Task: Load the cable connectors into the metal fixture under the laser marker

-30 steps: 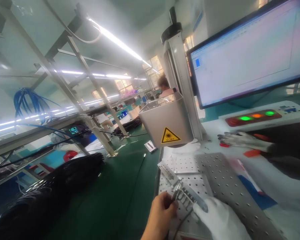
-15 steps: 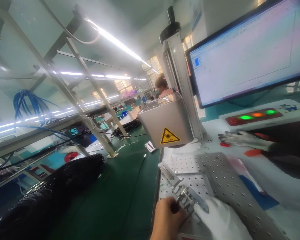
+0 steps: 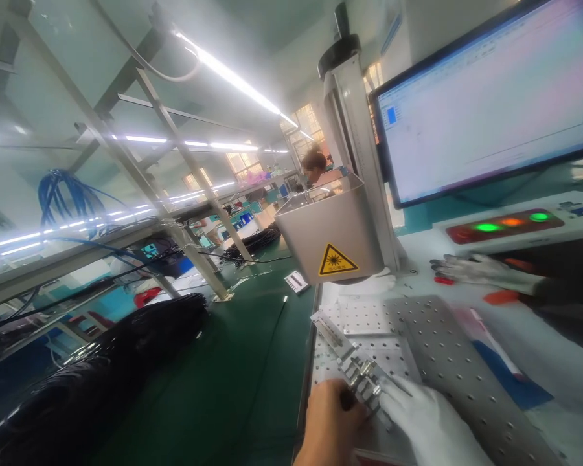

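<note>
A slotted metal fixture (image 3: 359, 369) lies slantwise over the perforated base plate (image 3: 432, 349), below a grey laser head (image 3: 328, 236) with a yellow warning triangle. My bare left hand (image 3: 330, 417) is at the fixture's near left side, fingers curled around a small dark piece (image 3: 346, 398). Its kind cannot be made out, since the fingers cover most of it. My right hand (image 3: 422, 414), in a white glove, grips the fixture's right side, its fingertips on the metal blocks. The thumb is mostly hidden.
A monitor (image 3: 486, 110) and a panel with lit buttons (image 3: 512, 223) stand at right. A dark-tipped glove (image 3: 480, 268), a marker pen (image 3: 498, 346) and a blue sheet (image 3: 515, 378) lie nearby. Black cable coils (image 3: 102, 362) are at left; a person (image 3: 315, 168) is behind.
My right hand's fingers have shifted onto the fixture's blocks, covering the flat metal strip that showed there. My left hand keeps its place at the fixture. The whole view has shifted slightly.
</note>
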`<action>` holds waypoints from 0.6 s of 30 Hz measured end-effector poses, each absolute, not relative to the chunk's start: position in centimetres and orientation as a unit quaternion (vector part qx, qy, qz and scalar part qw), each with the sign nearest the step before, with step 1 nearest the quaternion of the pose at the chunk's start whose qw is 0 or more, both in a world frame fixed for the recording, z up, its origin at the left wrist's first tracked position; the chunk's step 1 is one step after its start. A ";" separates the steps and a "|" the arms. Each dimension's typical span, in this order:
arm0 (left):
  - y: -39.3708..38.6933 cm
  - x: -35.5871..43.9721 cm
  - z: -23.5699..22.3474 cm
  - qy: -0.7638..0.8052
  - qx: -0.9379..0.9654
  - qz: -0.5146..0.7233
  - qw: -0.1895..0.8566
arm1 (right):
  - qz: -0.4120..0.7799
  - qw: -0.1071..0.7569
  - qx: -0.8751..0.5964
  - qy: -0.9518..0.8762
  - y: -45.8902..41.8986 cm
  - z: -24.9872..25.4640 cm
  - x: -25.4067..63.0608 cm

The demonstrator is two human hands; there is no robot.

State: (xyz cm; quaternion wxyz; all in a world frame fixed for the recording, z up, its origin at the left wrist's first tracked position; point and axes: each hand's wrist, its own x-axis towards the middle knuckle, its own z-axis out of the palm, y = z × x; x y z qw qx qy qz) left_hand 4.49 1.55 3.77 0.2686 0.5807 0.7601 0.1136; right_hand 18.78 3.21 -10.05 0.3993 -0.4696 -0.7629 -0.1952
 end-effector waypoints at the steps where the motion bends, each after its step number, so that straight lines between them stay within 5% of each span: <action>1: 1.5 4.4 3.7 0.757 0.583 0.118 0.271 | -0.192 0.392 -0.468 -0.768 3.6 -10.6 18.6; 7: 1.7 3.7 3.2 0.738 0.584 0.141 0.307 | -0.134 0.306 -0.515 -0.789 3.7 -10.1 18.0; 18: 2.1 3.9 3.0 0.725 0.606 0.081 0.318 | -0.074 0.310 -0.651 -0.689 3.5 -10.6 16.6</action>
